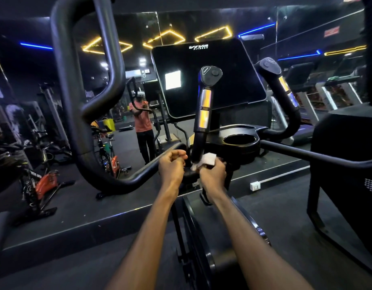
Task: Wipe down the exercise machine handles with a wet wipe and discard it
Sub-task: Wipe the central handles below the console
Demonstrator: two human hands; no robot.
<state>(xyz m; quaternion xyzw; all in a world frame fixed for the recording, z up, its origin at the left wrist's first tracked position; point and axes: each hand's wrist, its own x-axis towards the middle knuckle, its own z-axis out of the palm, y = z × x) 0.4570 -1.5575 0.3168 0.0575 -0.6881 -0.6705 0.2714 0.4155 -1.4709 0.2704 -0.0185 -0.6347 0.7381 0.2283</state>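
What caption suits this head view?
Right hand presses a wet wipe at the handle base; left hand alongside.

The wipe (206, 160) in the right hand (212, 174) was white. Above both hands, the black handle (204, 114) carried two shiny silver bands, and the console (208, 80) behind was black with white lettering.

White crumpled wet wipe (206, 160) against black handle (201, 126) base
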